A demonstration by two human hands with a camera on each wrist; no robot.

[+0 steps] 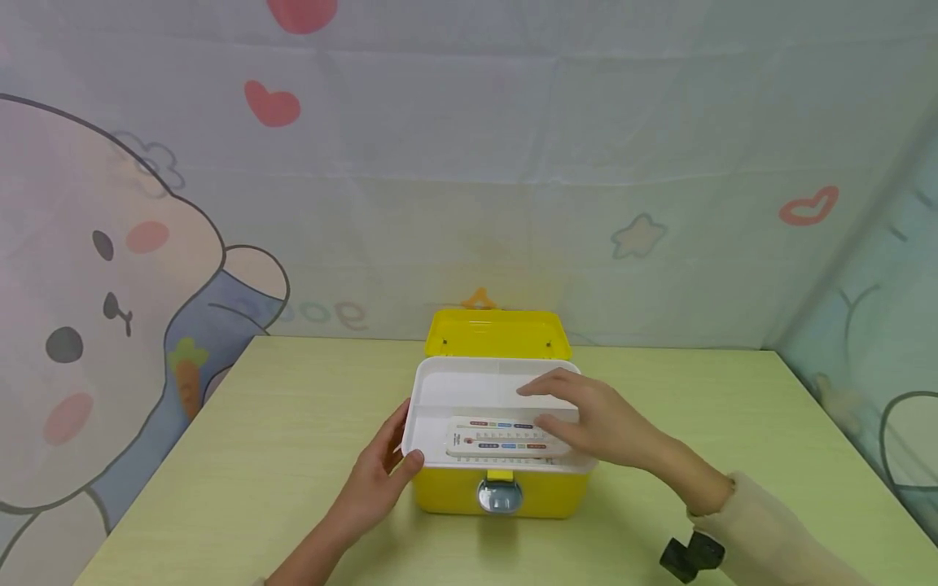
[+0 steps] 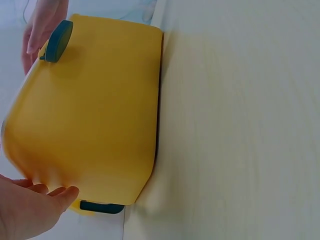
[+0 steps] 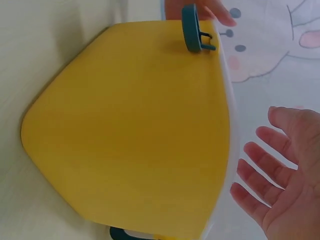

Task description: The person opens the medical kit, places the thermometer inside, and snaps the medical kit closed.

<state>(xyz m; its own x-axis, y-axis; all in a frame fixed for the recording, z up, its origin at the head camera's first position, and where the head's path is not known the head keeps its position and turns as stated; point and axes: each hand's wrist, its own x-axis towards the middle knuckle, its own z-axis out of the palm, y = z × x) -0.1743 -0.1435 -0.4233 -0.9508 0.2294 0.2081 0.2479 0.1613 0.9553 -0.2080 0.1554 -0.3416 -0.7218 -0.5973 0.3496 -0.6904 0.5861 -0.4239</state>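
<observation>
A yellow storage box (image 1: 542,495) stands on the table with its yellow lid (image 1: 498,332) raised at the back. A white tray (image 1: 454,387) fills its top, and a flat white thermometer (image 1: 506,437) with coloured bands lies in the tray's front part. My left hand (image 1: 372,487) holds the box's left end, thumb at the front corner of the rim and fingers along the side. Over the tray's right side hovers my right hand (image 1: 611,423), fingers spread and thumb near the thermometer. The right wrist view shows nothing in that hand (image 3: 295,175).
A grey latch (image 1: 501,496) hangs at the box's front. The pale wooden table (image 1: 308,423) reaches back to a printed cloth (image 1: 440,163) with hearts and a cartoon animal. A black device (image 1: 692,556) sits by the right sleeve.
</observation>
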